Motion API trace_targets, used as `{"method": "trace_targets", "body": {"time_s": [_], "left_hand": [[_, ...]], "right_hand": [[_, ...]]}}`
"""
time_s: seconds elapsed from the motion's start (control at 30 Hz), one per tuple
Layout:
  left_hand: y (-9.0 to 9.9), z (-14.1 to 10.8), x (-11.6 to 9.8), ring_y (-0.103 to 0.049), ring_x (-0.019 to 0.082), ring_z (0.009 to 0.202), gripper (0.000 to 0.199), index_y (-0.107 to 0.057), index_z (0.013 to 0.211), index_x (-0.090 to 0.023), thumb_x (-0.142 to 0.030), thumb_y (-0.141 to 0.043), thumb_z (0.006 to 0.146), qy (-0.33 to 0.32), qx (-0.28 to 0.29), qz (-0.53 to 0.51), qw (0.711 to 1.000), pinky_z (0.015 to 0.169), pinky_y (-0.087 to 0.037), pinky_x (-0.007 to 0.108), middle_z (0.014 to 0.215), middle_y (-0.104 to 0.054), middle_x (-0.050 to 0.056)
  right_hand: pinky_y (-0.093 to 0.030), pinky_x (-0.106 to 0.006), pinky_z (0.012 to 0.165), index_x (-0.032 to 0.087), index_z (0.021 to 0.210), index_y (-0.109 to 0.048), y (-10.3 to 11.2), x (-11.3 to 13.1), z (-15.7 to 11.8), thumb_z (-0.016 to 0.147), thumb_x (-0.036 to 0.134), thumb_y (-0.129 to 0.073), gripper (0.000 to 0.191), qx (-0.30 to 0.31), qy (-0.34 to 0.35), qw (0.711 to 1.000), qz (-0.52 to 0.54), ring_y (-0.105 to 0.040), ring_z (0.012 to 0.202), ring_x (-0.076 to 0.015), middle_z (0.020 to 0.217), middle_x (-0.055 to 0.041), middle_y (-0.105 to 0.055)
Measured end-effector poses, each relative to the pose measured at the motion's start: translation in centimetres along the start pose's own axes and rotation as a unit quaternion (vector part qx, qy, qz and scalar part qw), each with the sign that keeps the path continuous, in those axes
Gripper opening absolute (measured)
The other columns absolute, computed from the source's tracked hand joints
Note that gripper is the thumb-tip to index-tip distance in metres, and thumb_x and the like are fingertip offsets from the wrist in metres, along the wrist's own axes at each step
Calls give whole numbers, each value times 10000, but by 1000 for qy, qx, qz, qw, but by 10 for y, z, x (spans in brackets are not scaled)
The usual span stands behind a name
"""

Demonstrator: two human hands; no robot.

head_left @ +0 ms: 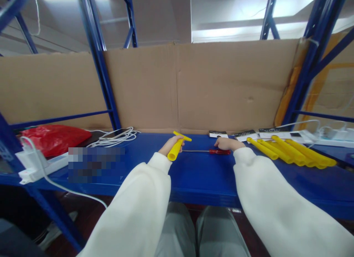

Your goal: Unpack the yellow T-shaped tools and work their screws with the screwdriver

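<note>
My left hand (167, 146) is wrapped round a yellow tapered plastic tube (174, 150). The tube's wide hollow end points toward me, and a thin yellow crosspiece (182, 136) shows at its far end; whether the two are one part, I cannot tell. On the blue shelf between my hands lies a screwdriver (219, 151), its red handle to the right and its shaft reaching left toward my left hand. Just behind that handle is my right hand (227, 143), fingers curled together and pointing left. Anything between those fingertips is too small or hidden to make out.
Several yellow tubes (290, 153) lie side by side at the right. Black-and-white packets (218, 134) and a white power strip (301, 136) sit behind. On the left are a red bag (55, 139), white cables (116, 137) and another power strip (44, 170). Cardboard (221, 87) walls the back.
</note>
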State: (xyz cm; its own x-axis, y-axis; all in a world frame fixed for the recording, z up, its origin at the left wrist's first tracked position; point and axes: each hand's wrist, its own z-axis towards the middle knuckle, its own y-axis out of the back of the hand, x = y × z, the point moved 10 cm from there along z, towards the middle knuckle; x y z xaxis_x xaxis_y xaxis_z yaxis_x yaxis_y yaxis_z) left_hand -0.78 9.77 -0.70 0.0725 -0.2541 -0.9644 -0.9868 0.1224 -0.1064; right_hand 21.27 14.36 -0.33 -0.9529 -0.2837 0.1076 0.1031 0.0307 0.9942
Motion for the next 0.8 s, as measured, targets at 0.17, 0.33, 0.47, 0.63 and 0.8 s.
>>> {"method": "trace_targets", "body": {"time_s": [0.17,0.33,0.47,0.63,0.8], "left_hand": [[2,0,1,-406,81,347,249,-581,1095,-94,-223,-395,990,8,-7,28,1000,363,-347,194,536,-477,-44],[2,3,1,-401,78,354,244,-582,1107,-97,-218,-415,978,-21,-3,28,999,358,-348,192,547,-485,-41],[5,3,2,-418,80,368,213,-581,1096,-101,-206,-461,955,-40,-10,29,999,361,-352,188,548,-510,-35],[8,2,1,-449,98,384,208,-599,1083,-96,-205,-492,943,-41,-36,55,997,379,-380,206,538,-532,-26],[10,-4,-1,-445,93,372,187,-626,1044,-97,-195,-501,947,-31,-72,77,994,382,-395,210,542,-547,-26]], "right_hand": [[-493,-339,1006,169,1195,-739,-2,0,-4,814,70,-475,473,12,-40,999,-17,-652,1175,-266,1289,-128,-684],[-457,-331,1048,130,1229,-716,-4,0,1,826,52,-433,499,16,-43,998,-49,-617,1227,-268,1341,-165,-643],[-463,-379,1046,204,1285,-683,-8,-13,9,849,109,-460,499,13,-76,995,-57,-600,1244,-271,1391,-134,-607],[-450,-473,1057,226,1319,-661,-3,-18,5,872,148,-445,502,-10,-99,994,-55,-565,1281,-309,1426,-139,-577],[-430,-500,1065,235,1363,-630,12,-21,-7,864,143,-441,541,-44,-116,992,-20,-543,1306,-329,1414,-131,-595]]}}
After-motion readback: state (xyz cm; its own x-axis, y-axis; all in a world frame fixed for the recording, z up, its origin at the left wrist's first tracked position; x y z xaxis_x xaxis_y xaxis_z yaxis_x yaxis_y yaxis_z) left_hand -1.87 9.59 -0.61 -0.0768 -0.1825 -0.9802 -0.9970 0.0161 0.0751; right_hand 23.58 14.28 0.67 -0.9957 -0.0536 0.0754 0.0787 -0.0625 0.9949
